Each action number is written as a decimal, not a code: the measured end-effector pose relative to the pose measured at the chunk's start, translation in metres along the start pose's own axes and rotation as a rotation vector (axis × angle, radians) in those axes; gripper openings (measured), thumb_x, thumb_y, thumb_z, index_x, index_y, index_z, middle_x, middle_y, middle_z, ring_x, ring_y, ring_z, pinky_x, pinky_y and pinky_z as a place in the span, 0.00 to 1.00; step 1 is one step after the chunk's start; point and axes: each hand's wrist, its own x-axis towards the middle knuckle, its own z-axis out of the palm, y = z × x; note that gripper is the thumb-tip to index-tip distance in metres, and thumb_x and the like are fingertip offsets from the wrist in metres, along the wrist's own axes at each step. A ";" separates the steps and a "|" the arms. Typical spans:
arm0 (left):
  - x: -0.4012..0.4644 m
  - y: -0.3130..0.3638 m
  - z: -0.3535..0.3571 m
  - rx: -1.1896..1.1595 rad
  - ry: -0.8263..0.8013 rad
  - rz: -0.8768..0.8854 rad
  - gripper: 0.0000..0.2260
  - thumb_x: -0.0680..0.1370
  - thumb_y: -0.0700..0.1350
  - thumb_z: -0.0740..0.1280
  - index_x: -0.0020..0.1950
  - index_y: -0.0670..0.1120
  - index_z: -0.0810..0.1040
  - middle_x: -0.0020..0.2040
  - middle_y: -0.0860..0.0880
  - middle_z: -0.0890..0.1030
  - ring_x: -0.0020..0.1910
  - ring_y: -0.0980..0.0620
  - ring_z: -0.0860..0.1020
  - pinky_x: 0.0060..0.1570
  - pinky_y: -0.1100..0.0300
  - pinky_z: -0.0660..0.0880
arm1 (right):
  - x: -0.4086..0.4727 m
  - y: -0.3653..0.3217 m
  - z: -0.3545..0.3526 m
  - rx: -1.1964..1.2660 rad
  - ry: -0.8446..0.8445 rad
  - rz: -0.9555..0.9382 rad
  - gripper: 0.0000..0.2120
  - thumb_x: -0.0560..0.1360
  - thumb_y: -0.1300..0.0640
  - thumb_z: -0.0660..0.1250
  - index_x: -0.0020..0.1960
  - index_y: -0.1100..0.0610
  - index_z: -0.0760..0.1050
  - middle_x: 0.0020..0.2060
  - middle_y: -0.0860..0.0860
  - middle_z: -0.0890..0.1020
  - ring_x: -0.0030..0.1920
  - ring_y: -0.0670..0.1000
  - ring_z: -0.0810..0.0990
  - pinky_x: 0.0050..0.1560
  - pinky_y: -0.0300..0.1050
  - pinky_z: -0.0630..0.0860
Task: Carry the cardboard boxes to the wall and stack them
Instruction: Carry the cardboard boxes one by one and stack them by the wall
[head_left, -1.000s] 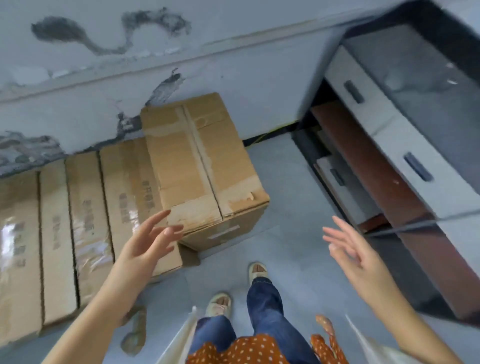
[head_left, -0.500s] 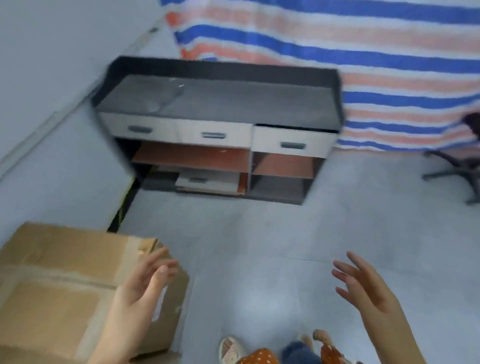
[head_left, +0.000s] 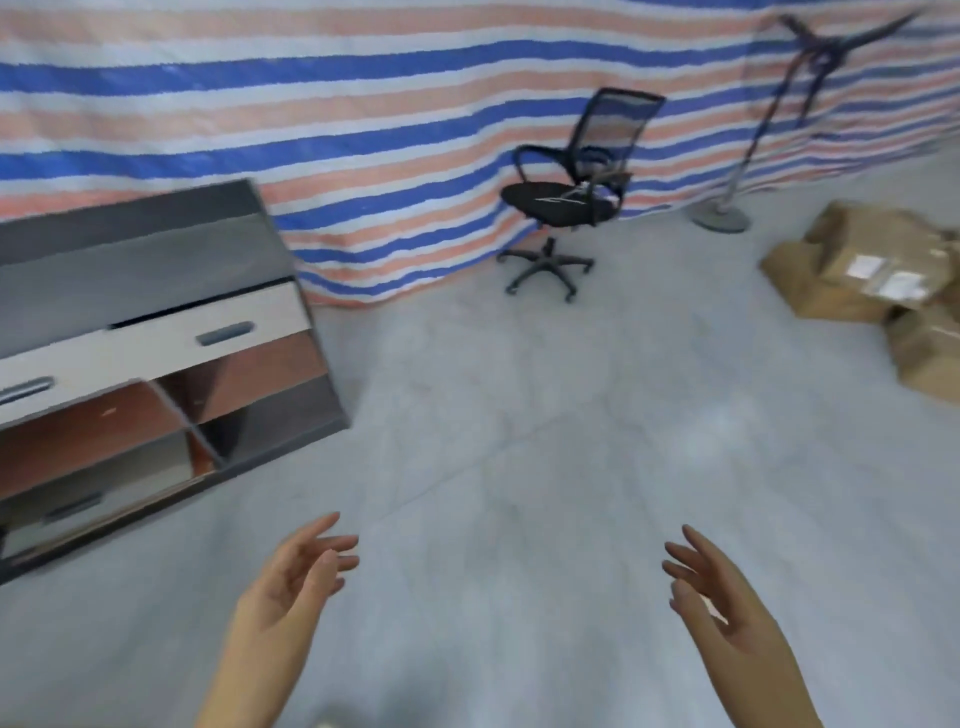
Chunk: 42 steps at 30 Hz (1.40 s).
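I see my left hand (head_left: 291, 582) and right hand (head_left: 722, 592) raised over the floor (head_left: 519, 415), fingers loosely spread, holding nothing. At least two boxes (head_left: 852, 270) lie far right, near one chair (head_left: 571, 192); one cabinet (head_left: 156, 353) stands left.

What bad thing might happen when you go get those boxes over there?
The cardboard boxes lie in a loose, tilted heap, so pulling one out might topple the rest. The office chair on wheels and the floor stand stand near the path; a carried box could block the view and cause a bump. Both the left hand and right hand are empty now.
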 end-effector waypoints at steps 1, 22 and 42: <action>-0.006 0.003 0.029 -0.020 -0.033 -0.013 0.15 0.79 0.31 0.57 0.54 0.49 0.77 0.45 0.50 0.85 0.41 0.55 0.83 0.42 0.67 0.79 | -0.001 0.005 -0.028 -0.006 0.036 0.007 0.27 0.76 0.68 0.64 0.58 0.34 0.75 0.53 0.35 0.81 0.54 0.39 0.80 0.51 0.39 0.78; 0.049 0.048 0.449 0.084 -0.618 0.046 0.17 0.79 0.31 0.58 0.53 0.49 0.81 0.46 0.49 0.84 0.44 0.53 0.82 0.43 0.64 0.79 | 0.089 0.111 -0.318 0.074 0.616 0.247 0.22 0.77 0.68 0.61 0.59 0.42 0.74 0.50 0.36 0.83 0.49 0.40 0.82 0.54 0.47 0.76; 0.223 0.116 0.856 0.129 -0.765 0.126 0.19 0.79 0.33 0.59 0.52 0.54 0.82 0.47 0.52 0.84 0.46 0.53 0.82 0.47 0.63 0.79 | 0.385 0.183 -0.561 0.175 0.759 0.330 0.17 0.78 0.69 0.59 0.60 0.52 0.76 0.51 0.51 0.83 0.43 0.40 0.83 0.40 0.32 0.79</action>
